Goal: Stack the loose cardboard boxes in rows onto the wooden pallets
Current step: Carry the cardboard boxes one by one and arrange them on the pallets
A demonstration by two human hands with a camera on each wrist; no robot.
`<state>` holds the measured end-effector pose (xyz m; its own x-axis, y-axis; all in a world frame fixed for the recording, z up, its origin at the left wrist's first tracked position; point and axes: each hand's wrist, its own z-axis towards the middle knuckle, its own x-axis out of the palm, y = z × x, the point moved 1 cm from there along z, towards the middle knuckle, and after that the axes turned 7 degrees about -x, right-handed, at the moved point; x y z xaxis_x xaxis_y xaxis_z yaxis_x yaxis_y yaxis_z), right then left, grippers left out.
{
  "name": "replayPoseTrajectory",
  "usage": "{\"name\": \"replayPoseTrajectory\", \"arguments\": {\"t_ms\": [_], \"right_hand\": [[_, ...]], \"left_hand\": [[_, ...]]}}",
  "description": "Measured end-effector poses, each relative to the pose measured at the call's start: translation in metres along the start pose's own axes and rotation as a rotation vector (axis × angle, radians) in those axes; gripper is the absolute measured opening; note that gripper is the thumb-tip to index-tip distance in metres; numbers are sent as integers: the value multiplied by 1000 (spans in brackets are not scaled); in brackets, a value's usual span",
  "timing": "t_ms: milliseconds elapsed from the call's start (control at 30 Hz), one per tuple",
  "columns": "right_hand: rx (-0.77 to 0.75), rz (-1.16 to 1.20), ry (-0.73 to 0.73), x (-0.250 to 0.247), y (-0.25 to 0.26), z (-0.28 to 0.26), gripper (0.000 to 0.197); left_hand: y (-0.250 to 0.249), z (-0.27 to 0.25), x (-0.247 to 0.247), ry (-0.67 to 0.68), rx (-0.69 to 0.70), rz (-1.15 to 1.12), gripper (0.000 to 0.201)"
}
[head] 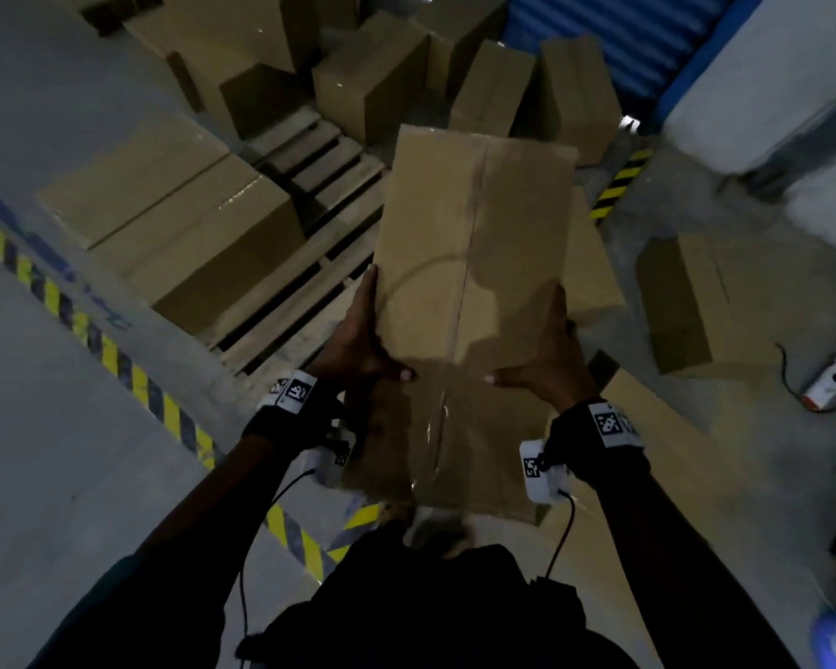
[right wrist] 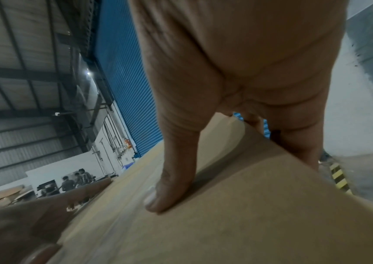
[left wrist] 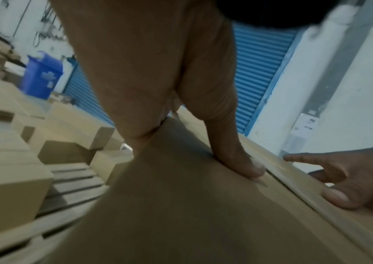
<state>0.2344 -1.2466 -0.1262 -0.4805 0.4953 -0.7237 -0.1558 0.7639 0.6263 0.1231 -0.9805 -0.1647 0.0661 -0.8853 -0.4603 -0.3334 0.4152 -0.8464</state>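
I hold a long brown cardboard box [head: 469,243], taped down its middle seam, in the air above the wooden pallet [head: 305,292]. My left hand [head: 358,335] grips its left edge and my right hand [head: 546,350] grips its right edge. Both thumbs press on the face turned toward me. In the left wrist view my left thumb [left wrist: 237,157] lies on the box [left wrist: 181,205], with the right hand [left wrist: 350,180] opposite. The right wrist view has my right thumb [right wrist: 172,171] flat on the cardboard [right wrist: 226,214]. The fingers behind the box are mostly hidden.
Two boxes [head: 179,224] lie side by side on the pallet's left part, with several more piled behind [head: 372,89]. A loose box [head: 696,301] and a power strip [head: 831,383] are on the floor at right. Yellow-black tape [head: 93,330] marks the floor. A blue shutter [head: 599,26] stands beyond.
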Motion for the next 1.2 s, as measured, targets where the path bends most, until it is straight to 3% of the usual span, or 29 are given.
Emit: {"name": "replayPoseTrajectory", "arguments": {"t_ms": [100,300,533,700,867,967,1133,1200], "right_hand": [[28,-30,-20,16,30,-16,160],[5,-50,-65,62,88,-56,157],[37,20,-89,127,140,-102,152],[75,27,-114,153,173,-107,148],[95,19,-132,201,216,-108,148],[135,161,-219,243,248,-105,144],[242,156,-298,325,310,-90,151],[276,190,-337,348,334,-86,150]], "left_hand": [[17,-21,-26,1,94,4,158],[53,-79,-70,-51,84,-73,155],[100,-137,-126,-5,60,-14,159],[121,-147,-160,34,82,-36,154],[161,-144,-213,80,5,-104,161],[190,-132,-253,123,-25,-93,161],[249,-110,-329,241,-81,-90,154],[261,-102,-361,300,-11,-112,151]]}}
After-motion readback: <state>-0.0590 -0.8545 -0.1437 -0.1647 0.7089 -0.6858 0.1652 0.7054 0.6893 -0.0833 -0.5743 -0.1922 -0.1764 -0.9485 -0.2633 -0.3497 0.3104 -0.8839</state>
